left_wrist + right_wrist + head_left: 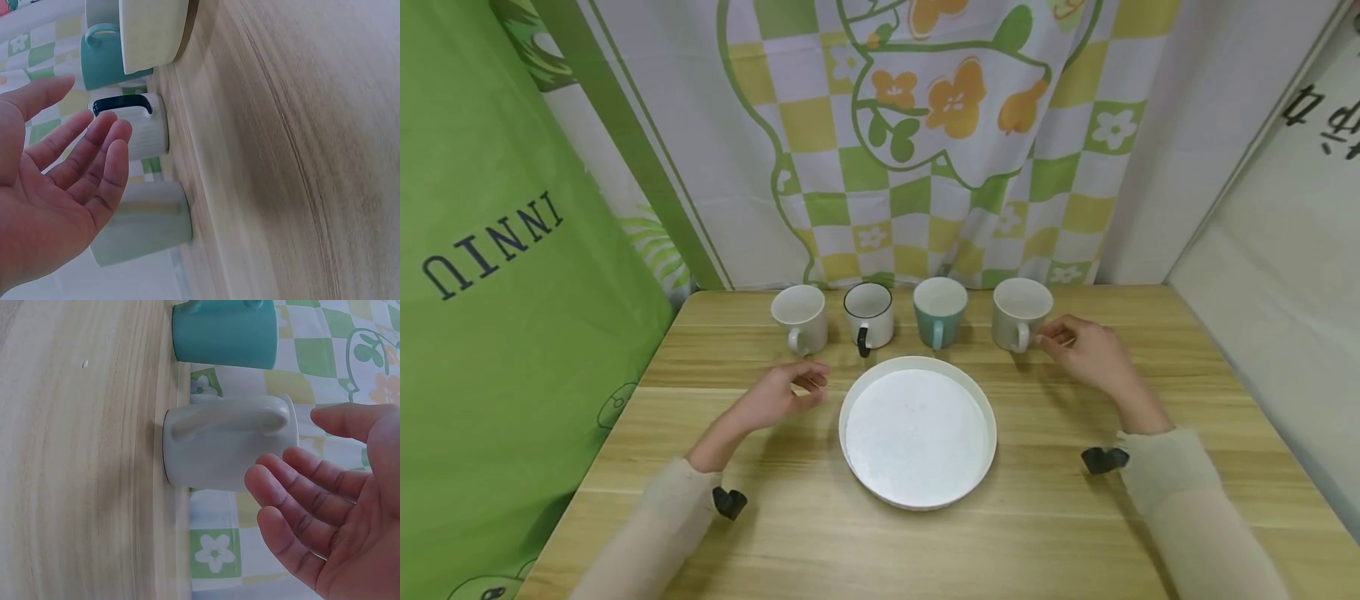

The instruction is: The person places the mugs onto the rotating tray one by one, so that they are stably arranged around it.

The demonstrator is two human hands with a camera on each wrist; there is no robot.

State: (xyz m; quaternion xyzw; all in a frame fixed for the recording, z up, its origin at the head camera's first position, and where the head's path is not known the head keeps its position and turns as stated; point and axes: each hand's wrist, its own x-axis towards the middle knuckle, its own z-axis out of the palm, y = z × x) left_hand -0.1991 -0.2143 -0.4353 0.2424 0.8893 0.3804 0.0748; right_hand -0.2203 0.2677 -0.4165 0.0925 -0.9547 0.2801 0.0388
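Along the back of the table stand a white mug [809,327], a white mug with black rim and handle [876,323], a teal mug [940,315] and a pale grey mug [1017,317]. A round white tray [917,505] lies in front of them. My left hand [781,396] hovers left of the tray, fingers loosely bent, holding nothing. My right hand [1092,354] is just right of the grey mug, nearest its handle [231,419]. In the right wrist view the fingers [281,487] are relaxed beside that mug; whether they touch it I cannot tell.
A patterned curtain [955,150] hangs directly behind the mugs. Green fabric [512,333] borders the wooden table [790,533] on the left, and a white sheet with dark characters [1285,275] borders it on the right.
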